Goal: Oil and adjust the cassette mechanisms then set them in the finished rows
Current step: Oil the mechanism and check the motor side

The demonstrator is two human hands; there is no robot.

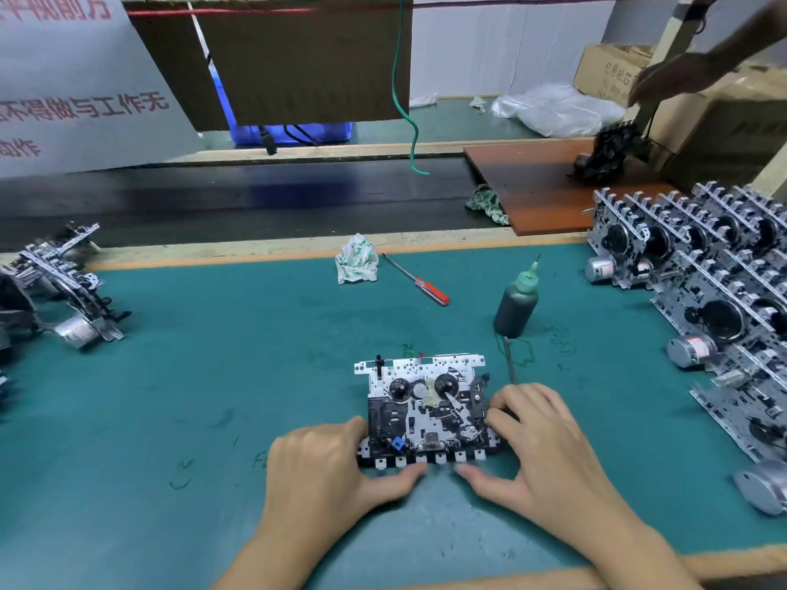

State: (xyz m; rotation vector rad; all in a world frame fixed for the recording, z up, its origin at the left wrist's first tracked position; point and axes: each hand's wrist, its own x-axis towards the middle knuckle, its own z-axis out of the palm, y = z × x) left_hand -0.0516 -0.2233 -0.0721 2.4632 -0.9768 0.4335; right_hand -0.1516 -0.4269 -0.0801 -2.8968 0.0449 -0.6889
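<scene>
Hands frame the silver-and-black metal cassette mechanism [426,408] lying flat on your green mat [213,376]: your left hand [336,466] grips its left edge, your right hand [536,445] pinches the right edge, both thumbs under the key row.

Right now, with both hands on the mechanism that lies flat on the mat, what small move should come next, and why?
Probably the right hand should reach up for the oil bottle. The cassette mechanism lies face up, both hands grip its sides, and the left hand alone could steady it. The bottle stands upright just beyond the right hand, and the finished rows wait further right.
</scene>
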